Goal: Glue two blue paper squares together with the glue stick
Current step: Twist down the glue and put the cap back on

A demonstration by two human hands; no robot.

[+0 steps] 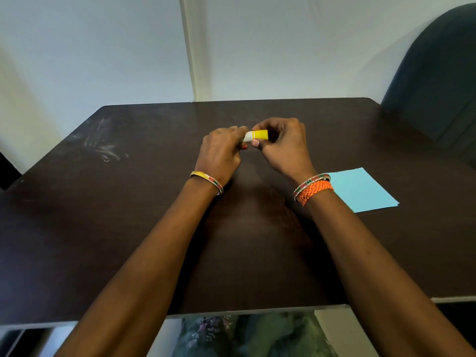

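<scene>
A small glue stick [253, 136] with a white body and a yellow cap lies crosswise between both hands, above the middle of the dark table. My left hand [221, 153] grips its white body, most of which is hidden by the fingers. My right hand [282, 145] holds the yellow cap end between thumb and curled fingers. Blue paper [360, 189] lies flat on the table to the right, just past my right wrist. It looks like a stack, but I cannot tell how many sheets.
The dark brown table [128, 215] has pale scuff marks [103, 148] at its far left. A dark chair back [438, 73] stands at the far right corner. A white wall runs behind the table.
</scene>
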